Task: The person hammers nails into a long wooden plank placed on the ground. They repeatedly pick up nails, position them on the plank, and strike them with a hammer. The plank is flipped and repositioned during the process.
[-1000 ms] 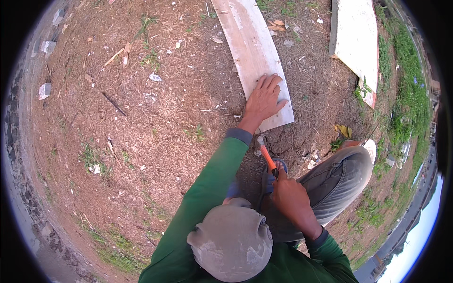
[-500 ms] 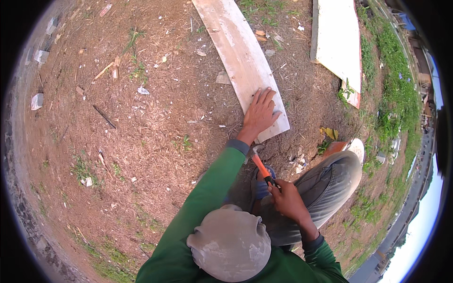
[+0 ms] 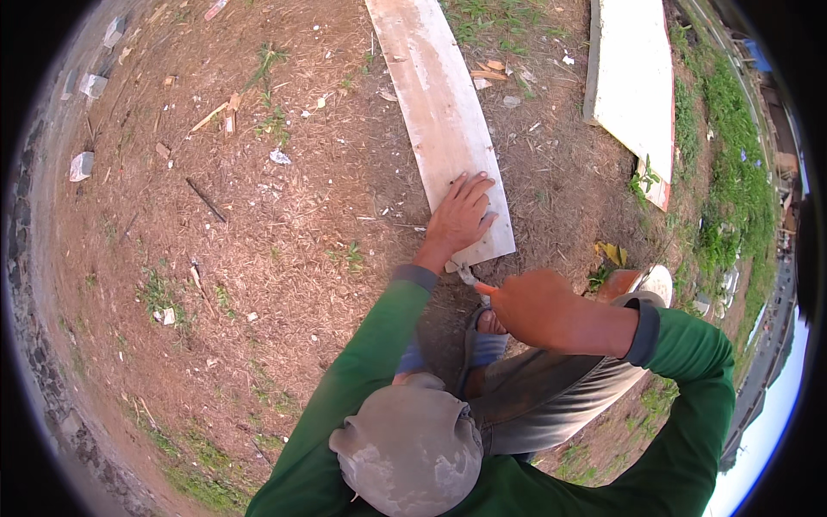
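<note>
A long pale wooden plank [image 3: 452, 112] lies on the ground, running away from me. My left hand [image 3: 461, 215] rests flat on it near its close end, fingers stretched out and pressing the top face. In my right hand [image 3: 538, 306] is a claw hammer, gripped by its orange handle [image 3: 486, 289]; the fist hides most of the grip. The metal hammer head [image 3: 466, 274] is at the plank's near end, low by the edge. Whether it touches the wood, I cannot tell.
A white board [image 3: 633, 77] lies at the right, by a strip of green weeds [image 3: 724, 129]. My sandalled foot [image 3: 493, 326] is just below the hammer. Grey blocks [image 3: 82, 166] sit at the far left. Wood scraps [image 3: 489, 72] and litter dot the dry ground.
My right hand has moved up and forward with the hammer, and its elbow now sticks out to the right. The hammer head is close under the plank's end. My left hand stays on the plank.
</note>
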Demonstrator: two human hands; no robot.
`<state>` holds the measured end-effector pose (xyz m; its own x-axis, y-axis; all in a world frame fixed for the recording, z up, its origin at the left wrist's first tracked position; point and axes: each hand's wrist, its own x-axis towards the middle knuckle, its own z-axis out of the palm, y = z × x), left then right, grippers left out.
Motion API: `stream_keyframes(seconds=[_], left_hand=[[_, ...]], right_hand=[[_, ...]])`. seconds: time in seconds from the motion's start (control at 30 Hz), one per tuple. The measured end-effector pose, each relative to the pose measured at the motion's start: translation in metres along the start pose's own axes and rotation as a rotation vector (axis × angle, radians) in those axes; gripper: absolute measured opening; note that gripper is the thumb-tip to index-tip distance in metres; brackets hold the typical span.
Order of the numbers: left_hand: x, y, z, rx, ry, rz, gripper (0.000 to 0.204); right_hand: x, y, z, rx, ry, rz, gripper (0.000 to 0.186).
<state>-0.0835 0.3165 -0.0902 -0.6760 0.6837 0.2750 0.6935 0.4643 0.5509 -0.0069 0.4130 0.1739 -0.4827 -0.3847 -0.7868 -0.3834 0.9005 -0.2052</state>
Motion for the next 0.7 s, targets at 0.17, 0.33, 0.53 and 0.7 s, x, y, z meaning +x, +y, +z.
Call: stream_keyframes(seconds=[0.17, 0.33, 0.53, 0.7], left_hand=[[0.000, 0.000, 0.002, -0.009, 0.051, 0.006, 0.037], [0.000, -0.002, 0.001, -0.032, 0.035, 0.003, 0.039], [0.003, 0.000, 0.005, 0.012, -0.014, -0.028, 0.042], [0.007, 0.006, 0.003, -0.004, -0.127, -0.072, 0.042]], right_hand=[[0.037, -0.055, -0.018, -0.233, -0.371, 0.035, 0.014], [0.019, -0.052, -0.003, -0.281, -0.259, 0.100, 0.015], [-0.045, 0.000, 0.063, -0.442, 0.204, 0.107, 0.018], [-0.043, 0.001, 0.064, -0.169, 0.061, 0.140, 0.019]])
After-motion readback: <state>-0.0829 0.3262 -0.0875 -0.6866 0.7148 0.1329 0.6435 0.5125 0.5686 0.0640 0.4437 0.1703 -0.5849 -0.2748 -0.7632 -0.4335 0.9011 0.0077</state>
